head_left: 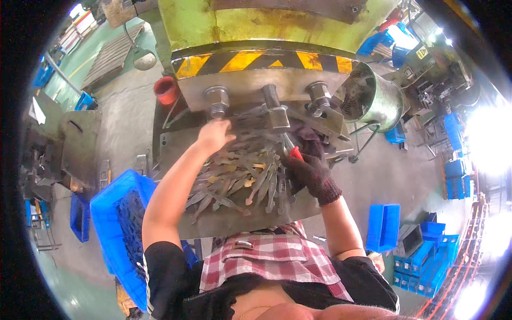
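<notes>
My left hand (214, 136), bare, is just below a large bolt (217, 101) on the press, above the upper left of a pile of flat metal pieces (234, 176). Its thumb stands apart from the fingers, and nothing shows in it. A dark knitted glove covers my right hand (312, 173), which is closed around red-handled pliers (296, 154). Their metal end points up toward the block under the middle bolt (278, 117); the tip is partly hidden there. The metal pieces are long and narrow, spread over the press's table (256, 221).
A green press (256, 26) with a yellow-black striped bar (250, 61) stands ahead. At left a blue crate (114, 213) holds dark parts. A red cup (166, 90) stands at the far left, a round fan (373, 98) at right. Blue bins (383, 226) lie farther right.
</notes>
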Available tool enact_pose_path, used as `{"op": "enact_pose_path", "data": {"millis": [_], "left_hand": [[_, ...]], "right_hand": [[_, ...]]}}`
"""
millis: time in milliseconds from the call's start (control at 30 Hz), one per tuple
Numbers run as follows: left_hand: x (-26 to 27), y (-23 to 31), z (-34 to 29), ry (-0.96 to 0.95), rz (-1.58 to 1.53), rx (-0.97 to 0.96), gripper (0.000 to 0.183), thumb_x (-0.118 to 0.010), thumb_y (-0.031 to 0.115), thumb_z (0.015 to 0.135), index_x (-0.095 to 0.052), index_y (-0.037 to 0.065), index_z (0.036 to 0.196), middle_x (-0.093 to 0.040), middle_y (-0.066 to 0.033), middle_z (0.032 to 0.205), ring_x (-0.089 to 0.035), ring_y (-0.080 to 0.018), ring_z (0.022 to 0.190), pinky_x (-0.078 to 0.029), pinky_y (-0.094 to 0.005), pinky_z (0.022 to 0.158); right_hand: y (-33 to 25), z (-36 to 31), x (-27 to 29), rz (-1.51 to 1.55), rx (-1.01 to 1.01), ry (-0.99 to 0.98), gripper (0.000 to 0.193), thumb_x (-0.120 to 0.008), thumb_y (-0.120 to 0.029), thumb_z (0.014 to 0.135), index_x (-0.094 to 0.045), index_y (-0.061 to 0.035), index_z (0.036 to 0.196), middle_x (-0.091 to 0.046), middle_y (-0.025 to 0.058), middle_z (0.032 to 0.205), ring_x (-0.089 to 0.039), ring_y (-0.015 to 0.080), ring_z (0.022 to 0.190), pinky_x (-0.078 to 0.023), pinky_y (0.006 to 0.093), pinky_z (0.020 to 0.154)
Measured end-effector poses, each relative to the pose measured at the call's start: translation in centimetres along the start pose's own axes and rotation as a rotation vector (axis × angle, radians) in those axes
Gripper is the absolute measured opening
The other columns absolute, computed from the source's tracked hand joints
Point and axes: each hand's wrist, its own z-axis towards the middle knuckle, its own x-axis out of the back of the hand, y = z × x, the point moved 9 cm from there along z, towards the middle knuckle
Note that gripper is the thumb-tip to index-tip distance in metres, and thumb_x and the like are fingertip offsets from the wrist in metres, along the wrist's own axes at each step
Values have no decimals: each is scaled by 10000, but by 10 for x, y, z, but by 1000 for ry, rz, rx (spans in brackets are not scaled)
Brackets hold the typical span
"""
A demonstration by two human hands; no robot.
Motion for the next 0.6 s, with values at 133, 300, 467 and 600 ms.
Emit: {"op": "enact_pose_path", "data": {"millis": [133,300,467,600], "left_hand": [[-7,-3,-2,-64,93,-15,284,-663,257,818,-561,62,997,-631,-195,917,-611,-380,903,-479,-486,754],[39,-4,-10,-109,193,70,196,-620,240,860,-572,73,952,-645,-180,810,-635,-381,787,-495,-481,679],[118,10,8,355,115,-53,150,-583,243,884,-643,105,878,-642,-153,771,-635,-359,737,-489,-472,646],[103,18,53,322,50,-146,126,-585,202,874,-646,93,880,-641,-153,779,-627,-362,747,-480,-470,663]], "right_hand": [[-5,-3,-4,42,33,-15,377,-675,-396,843,-681,-38,962,-587,-6,738,-530,88,616,-416,249,515],[-2,3,10,-28,84,29,386,-649,-403,839,-649,-39,967,-589,32,766,-573,133,608,-477,266,514],[-16,-5,6,51,30,14,403,-657,-433,826,-633,-46,937,-574,26,731,-572,129,599,-480,268,503],[-24,0,1,9,0,-19,408,-657,-434,827,-634,-41,935,-575,19,722,-569,126,603,-471,255,513]]}}
